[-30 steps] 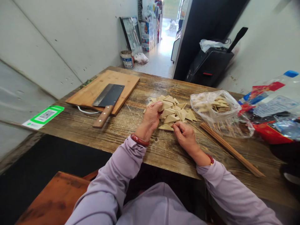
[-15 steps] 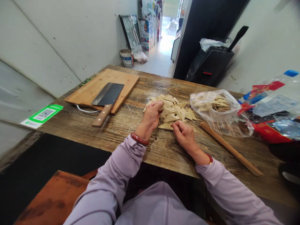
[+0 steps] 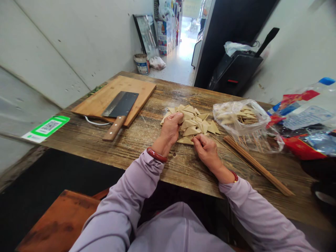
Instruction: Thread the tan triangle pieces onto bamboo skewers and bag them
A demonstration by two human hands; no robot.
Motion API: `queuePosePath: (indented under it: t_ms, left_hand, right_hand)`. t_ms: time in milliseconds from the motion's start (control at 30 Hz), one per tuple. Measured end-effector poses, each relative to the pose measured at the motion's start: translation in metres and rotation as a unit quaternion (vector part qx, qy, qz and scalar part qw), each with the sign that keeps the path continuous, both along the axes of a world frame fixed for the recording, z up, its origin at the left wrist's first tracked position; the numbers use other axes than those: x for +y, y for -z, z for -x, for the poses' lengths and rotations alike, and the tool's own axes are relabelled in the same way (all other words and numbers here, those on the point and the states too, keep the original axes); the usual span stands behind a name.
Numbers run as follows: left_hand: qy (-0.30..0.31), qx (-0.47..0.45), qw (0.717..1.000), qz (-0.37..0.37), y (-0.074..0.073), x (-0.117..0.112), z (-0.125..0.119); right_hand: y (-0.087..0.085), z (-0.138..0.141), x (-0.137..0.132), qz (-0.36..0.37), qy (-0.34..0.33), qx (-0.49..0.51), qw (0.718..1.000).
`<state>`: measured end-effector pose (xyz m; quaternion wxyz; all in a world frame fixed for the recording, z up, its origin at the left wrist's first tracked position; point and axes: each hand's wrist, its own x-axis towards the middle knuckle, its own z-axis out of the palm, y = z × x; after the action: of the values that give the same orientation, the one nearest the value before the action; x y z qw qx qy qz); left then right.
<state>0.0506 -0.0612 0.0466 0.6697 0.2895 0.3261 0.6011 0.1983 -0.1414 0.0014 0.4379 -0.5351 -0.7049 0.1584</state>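
Left fingers (image 3: 179,118) pinch a triangle (image 3: 186,115), right fingers (image 3: 197,139) seemingly a stick (image 3: 193,137), at the unskewered pile (image 3: 191,131); bagged skewers (image 3: 247,113) right of it look finished

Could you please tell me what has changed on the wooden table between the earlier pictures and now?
No object has visibly moved, been taken hold of or let go; only the view has shifted slightly. The bare left hand and bare right hand stay at the heap of beige triangular pieces; the dark-bladed, wooden-handled cleaver and the bundle of thin brown sticks lie as before.
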Motion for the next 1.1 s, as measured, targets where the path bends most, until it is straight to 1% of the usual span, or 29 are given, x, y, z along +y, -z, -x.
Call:
queuePosePath:
  t_ms: [433,667,867,1100]
  left_hand:
    - [-0.002,0.001,1.0,0.005,0.001,0.001,0.0]
    - [0.018,0.003,1.0,0.008,-0.001,0.004,0.006]
    - [-0.009,0.042,0.999,0.007,0.003,0.006,0.008]
    - [-0.034,0.06,0.998,0.012,0.006,0.008,0.01]
  right_hand:
    - [-0.002,0.0,0.001,0.017,0.003,0.028,0.999]
    - [-0.002,-0.001,0.001,0.028,-0.011,0.055,0.998]
    - [-0.003,0.0,0.001,0.031,-0.023,0.06,0.997]
    - [-0.002,-0.002,0.001,0.021,-0.022,0.042,0.999]
